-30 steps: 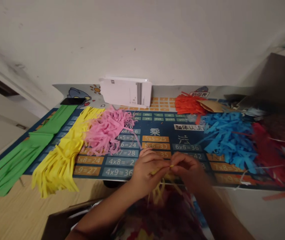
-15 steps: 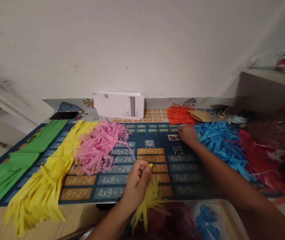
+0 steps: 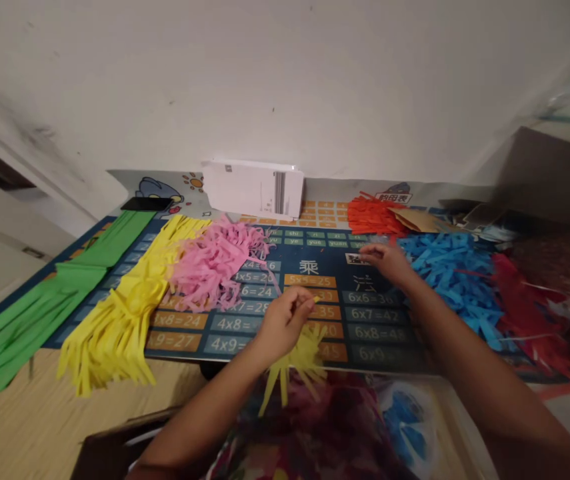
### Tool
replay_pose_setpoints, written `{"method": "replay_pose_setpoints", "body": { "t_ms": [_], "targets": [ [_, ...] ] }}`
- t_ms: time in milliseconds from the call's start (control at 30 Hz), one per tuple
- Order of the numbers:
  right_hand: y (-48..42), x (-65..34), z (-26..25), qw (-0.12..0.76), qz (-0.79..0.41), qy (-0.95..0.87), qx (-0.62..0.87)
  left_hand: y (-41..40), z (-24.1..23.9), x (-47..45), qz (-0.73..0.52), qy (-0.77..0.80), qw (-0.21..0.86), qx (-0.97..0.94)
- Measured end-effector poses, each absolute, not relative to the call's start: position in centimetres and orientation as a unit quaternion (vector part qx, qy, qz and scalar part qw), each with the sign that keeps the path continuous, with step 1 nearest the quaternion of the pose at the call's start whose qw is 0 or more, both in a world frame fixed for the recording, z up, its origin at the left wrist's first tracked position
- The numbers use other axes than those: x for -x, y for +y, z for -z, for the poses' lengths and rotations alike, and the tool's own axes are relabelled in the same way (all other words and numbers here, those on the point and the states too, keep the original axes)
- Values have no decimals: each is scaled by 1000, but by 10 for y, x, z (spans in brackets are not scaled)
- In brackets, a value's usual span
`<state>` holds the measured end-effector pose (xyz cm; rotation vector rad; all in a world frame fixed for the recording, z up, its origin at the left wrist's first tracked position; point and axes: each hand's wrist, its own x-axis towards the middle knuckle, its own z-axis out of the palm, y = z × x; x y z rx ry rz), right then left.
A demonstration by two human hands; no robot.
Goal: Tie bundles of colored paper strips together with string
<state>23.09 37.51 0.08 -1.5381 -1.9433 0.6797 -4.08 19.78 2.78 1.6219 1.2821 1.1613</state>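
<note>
My left hand (image 3: pixel 285 323) is closed in a pinch around the top of a yellow fringed tassel (image 3: pixel 297 357). Its strips hang down over the table's front edge, and a small yellow end shows past my fingertips. Over the table at the right, my right hand (image 3: pixel 387 261) has its thumb and fingers drawn together; whatever is between them is too small to make out. Just behind that hand lies an orange fringe bundle (image 3: pixel 375 215), and to its right a blue fringe bundle (image 3: pixel 452 277). A pink fringe bundle (image 3: pixel 217 263) rests left of my left hand.
Yellow fringed strips (image 3: pixel 115 327) and green fringed strips (image 3: pixel 65 293) lie on the left of the printed mat (image 3: pixel 259 343). A dark phone (image 3: pixel 147 204) and a white box (image 3: pixel 252 190) stand by the wall. Red strips (image 3: pixel 529 313) lie right; a bag with blue pieces (image 3: pixel 407 427) is below.
My right hand has moved a little toward me and left of the blue bundle. My left hand still pinches the yellow tassel. The view has shifted slightly.
</note>
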Motion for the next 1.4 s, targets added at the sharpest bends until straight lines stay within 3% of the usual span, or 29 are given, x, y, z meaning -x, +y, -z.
{"method": "replay_pose_setpoints", "body": {
  "t_ms": [167, 333, 467, 700, 1033, 1233, 1400],
  "targets": [
    [356, -208, -2, 352, -325, -724, 496, 268, -43, 34, -423, 510, 251, -706],
    [344, -192, -2, 405, -311, -726, 460, 303, -25, 15, -461, 453, 377, -663],
    [336, -187, 3, 424, -275, -735, 453, 290, -9, 7, -441, 402, 368, -713],
    [327, -180, 3, 429, -240, -764, 418, 284, -2, 6, -423, 452, 317, -719],
    [318, -177, -3, 418, -390, -710, 412, 289, 5, 11, -460, 489, 412, -616],
    [315, -173, -1, 418, -404, -687, 436, 289, 1, 12, -442, 484, 397, -642],
    [312, -173, -5, 395, -356, -727, 434, 290, -4, 16, -418, 465, 307, -718]
  ]
}}
